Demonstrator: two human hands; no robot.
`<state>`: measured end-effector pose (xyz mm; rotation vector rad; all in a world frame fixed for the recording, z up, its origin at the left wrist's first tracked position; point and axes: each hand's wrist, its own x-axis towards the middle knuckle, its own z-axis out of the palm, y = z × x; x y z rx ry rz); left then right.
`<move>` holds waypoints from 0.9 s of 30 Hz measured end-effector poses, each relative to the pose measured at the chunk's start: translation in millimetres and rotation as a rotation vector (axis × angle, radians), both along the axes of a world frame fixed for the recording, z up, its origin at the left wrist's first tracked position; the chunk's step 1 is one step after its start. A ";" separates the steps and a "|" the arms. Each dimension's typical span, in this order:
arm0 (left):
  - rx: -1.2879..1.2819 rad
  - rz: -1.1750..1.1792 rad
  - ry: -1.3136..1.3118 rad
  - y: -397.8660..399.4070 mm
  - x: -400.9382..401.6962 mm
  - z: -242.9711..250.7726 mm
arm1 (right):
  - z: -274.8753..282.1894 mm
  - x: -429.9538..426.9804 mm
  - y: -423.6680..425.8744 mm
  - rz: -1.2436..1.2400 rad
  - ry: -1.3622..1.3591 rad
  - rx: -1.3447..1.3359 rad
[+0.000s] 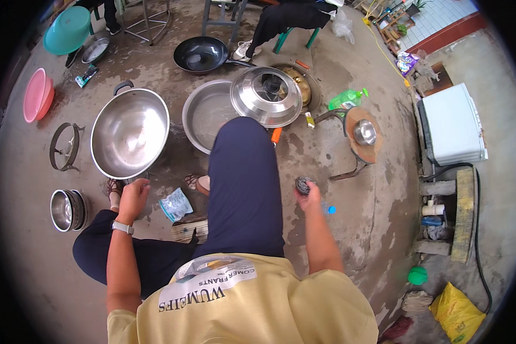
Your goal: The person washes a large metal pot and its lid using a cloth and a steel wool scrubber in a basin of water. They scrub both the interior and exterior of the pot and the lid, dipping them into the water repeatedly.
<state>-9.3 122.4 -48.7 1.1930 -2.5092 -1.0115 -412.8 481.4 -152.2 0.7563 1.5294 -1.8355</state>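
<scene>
My right hand [308,198] holds a steel wool scrubber [304,185] to the right of my knee. My left hand [134,198] is at the near edge of a large steel wok [130,133]; its fingers are curled, and whether they touch the rim is unclear. A wide steel basin [202,116] lies beyond my knee, partly under a domed steel lid [262,105] with a black knob. Below my left hand's right side, a blue and white plastic packet [176,204] rests on the wet floor. A bottle with a blue cap [330,210] lies beside my right wrist.
A black frying pan [201,54] and a green detergent bottle [345,100] are farther off. Stacked steel bowls [64,210] and a metal ring stand [51,148] are left. At right, a small round stool [356,148] bears a steel bowl. Two people sit beyond.
</scene>
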 end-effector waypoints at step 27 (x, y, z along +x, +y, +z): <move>0.229 -0.356 -0.432 -32.9 -91.4 -71.8 | 70.3 -326.2 -174.5 0.241 0.665 0.389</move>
